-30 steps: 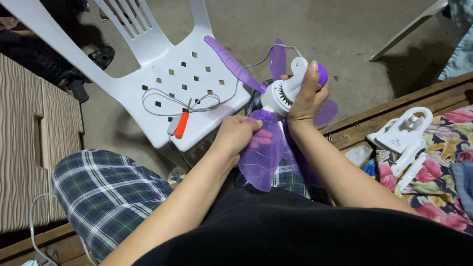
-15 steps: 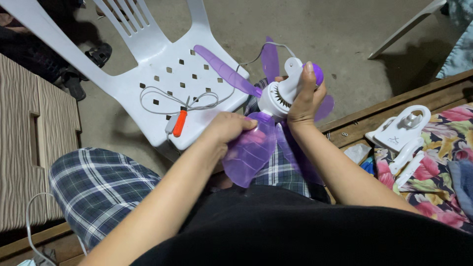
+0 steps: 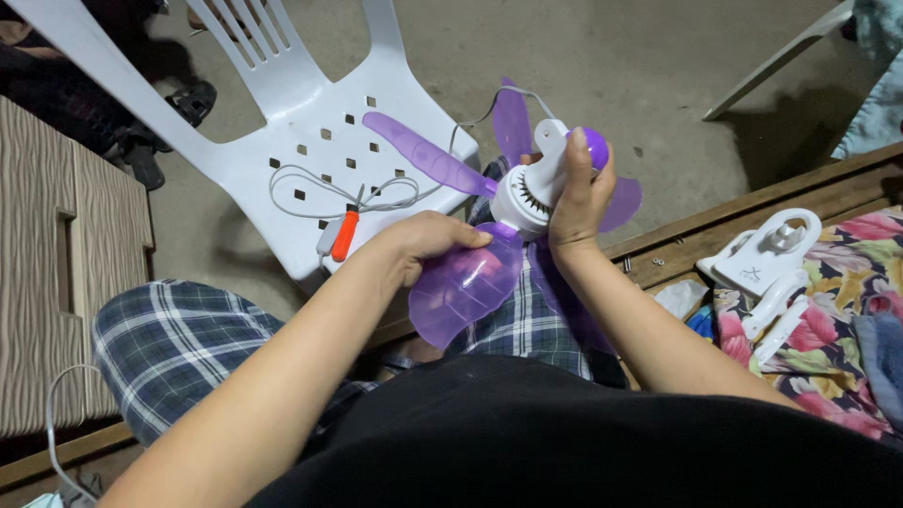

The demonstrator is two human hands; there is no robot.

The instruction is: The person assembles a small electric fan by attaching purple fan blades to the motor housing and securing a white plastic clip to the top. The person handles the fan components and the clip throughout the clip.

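Observation:
I hold a small fan above my lap: a white motor housing (image 3: 523, 196) with translucent purple blades (image 3: 461, 292). My right hand (image 3: 576, 193) is wrapped around the white housing, its thumb near a purple knob (image 3: 594, 146). My left hand (image 3: 428, 240) grips the root of the nearest purple blade, fingers on top of it. Another blade (image 3: 414, 150) sticks out over the chair seat, and further blades show behind my right hand.
A white plastic chair (image 3: 310, 113) stands in front with a white cable and an orange-handled screwdriver (image 3: 344, 235) on its seat. White fan parts (image 3: 767, 259) lie on a floral cloth (image 3: 847, 320) at the right. A wooden edge (image 3: 752, 202) borders it. A beige cabinet (image 3: 56, 263) stands left.
My left hand has turned the blade assembly, swinging the near blade leftward and the far blade lower over the seat. My right hand keeps its hold on the housing.

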